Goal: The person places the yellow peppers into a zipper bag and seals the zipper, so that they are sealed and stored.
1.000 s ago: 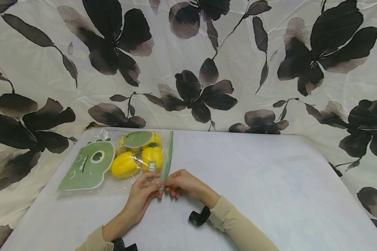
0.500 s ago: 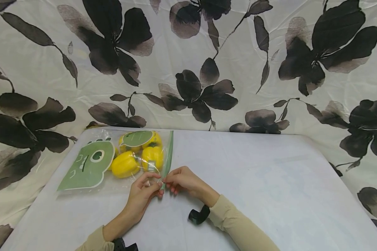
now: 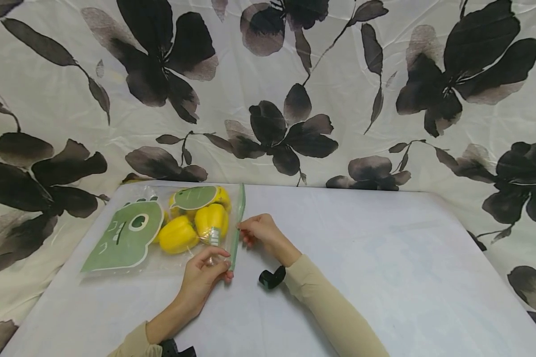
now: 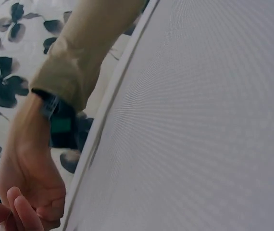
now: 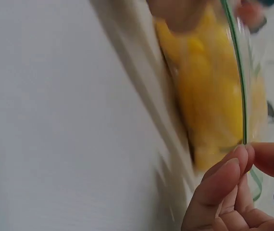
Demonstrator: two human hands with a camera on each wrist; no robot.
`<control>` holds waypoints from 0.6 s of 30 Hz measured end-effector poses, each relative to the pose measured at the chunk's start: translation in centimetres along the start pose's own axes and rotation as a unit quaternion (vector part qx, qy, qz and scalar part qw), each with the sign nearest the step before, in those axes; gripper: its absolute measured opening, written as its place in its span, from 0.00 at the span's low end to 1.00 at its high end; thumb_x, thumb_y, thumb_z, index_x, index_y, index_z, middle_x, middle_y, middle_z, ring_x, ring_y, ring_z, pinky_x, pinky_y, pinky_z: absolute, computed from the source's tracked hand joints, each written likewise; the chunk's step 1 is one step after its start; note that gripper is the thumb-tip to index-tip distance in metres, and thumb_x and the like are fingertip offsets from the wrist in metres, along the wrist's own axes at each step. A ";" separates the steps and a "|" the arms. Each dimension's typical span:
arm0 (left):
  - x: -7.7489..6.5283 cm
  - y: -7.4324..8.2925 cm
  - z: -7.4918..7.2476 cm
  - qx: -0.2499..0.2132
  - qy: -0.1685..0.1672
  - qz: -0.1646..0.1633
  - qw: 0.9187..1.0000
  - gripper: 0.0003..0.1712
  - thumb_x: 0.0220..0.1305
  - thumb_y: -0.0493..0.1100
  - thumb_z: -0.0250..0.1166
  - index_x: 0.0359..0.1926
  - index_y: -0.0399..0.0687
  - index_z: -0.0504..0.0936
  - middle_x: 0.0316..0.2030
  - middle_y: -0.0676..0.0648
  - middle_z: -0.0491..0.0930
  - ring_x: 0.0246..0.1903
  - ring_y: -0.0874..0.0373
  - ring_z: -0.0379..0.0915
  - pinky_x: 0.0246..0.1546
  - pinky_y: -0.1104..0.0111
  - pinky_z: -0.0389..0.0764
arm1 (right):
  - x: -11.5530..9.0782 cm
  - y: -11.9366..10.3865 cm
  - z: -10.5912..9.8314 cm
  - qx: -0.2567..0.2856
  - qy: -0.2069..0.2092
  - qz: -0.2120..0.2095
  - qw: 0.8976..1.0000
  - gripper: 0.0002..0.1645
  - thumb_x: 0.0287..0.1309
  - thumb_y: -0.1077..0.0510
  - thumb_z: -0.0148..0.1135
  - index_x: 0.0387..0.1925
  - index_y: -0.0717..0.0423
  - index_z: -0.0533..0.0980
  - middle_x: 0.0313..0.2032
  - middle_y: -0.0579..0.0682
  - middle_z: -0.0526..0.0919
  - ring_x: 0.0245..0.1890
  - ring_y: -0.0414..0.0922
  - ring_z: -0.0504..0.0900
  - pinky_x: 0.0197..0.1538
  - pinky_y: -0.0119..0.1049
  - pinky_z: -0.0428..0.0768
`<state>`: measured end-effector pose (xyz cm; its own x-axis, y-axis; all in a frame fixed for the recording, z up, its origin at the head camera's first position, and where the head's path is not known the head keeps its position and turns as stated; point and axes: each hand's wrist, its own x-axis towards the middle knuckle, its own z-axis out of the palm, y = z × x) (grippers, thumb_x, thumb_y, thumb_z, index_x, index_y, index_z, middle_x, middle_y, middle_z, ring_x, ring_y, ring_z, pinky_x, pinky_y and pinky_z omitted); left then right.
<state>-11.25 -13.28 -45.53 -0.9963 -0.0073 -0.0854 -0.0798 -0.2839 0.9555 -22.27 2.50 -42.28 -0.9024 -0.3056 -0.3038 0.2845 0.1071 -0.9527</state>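
A clear zip bag (image 3: 129, 243) with a green cartoon monster print lies at the table's back left. Inside it are several yellow bell peppers (image 3: 178, 234). My left hand (image 3: 201, 282) pinches the near end of the bag's green zip edge (image 3: 240, 208) between thumb and fingers. Farther up the same edge, my right hand (image 3: 265, 234) pinches the strip. In the right wrist view, the right thumb and forefinger meet on the thin green zip line (image 5: 243, 106), and the strip runs straight up to the left hand (image 5: 180, 14).
A white-covered table (image 3: 362, 258) bears the bag. Behind it hangs a pale cloth (image 3: 375, 109) with dark flowers. Black camera mounts (image 3: 272, 277) sit at both wrists, below beige sleeves (image 3: 330, 302).
My right hand has moved away from the left hand, up along the zip edge toward the table's back. The left hand has stayed at the near corner. One pepper has shifted slightly.
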 end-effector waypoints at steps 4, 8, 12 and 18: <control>0.0 0.1 0.0 0.006 -0.001 0.003 1.000 0.12 0.59 0.24 0.62 0.45 0.27 0.75 0.21 0.44 0.76 0.21 0.55 0.79 0.28 0.67 0.82 | 2.6 -0.7 0.0 0.007 0.049 0.004 0.999 0.11 0.58 0.61 0.65 0.24 0.63 0.78 0.17 0.49 0.74 0.15 0.40 0.72 0.21 0.29 0.71; -0.1 0.1 0.0 0.018 -0.010 0.015 1.000 0.14 0.58 0.25 0.62 0.46 0.23 0.73 0.20 0.45 0.78 0.21 0.56 0.79 0.29 0.68 0.82 | 5.3 -1.4 -0.1 -0.006 0.095 -0.002 0.995 0.12 0.59 0.60 0.65 0.22 0.62 0.78 0.17 0.49 0.74 0.16 0.41 0.71 0.21 0.29 0.70; -0.3 0.1 -0.1 0.025 -0.011 0.021 0.999 0.14 0.59 0.25 0.63 0.46 0.21 0.72 0.19 0.45 0.79 0.21 0.56 0.79 0.30 0.68 0.82 | 7.8 -2.3 -0.3 -0.034 0.125 -0.020 0.991 0.15 0.60 0.60 0.65 0.18 0.61 0.77 0.17 0.48 0.73 0.17 0.40 0.71 0.23 0.29 0.71; -0.4 0.2 -0.1 0.029 -0.008 0.010 0.999 0.15 0.59 0.26 0.64 0.46 0.22 0.73 0.20 0.45 0.79 0.21 0.55 0.79 0.31 0.67 0.83 | 10.3 -4.0 -0.9 -0.016 0.182 -0.033 0.983 0.12 0.61 0.61 0.64 0.25 0.65 0.79 0.19 0.47 0.73 0.17 0.40 0.70 0.24 0.29 0.73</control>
<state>-10.91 -13.48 -45.31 -0.9981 0.0033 -0.0610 -0.0601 -0.2276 0.9719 -33.00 -0.25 -41.61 -0.9761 0.0449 -0.2128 0.2169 0.1302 -0.9675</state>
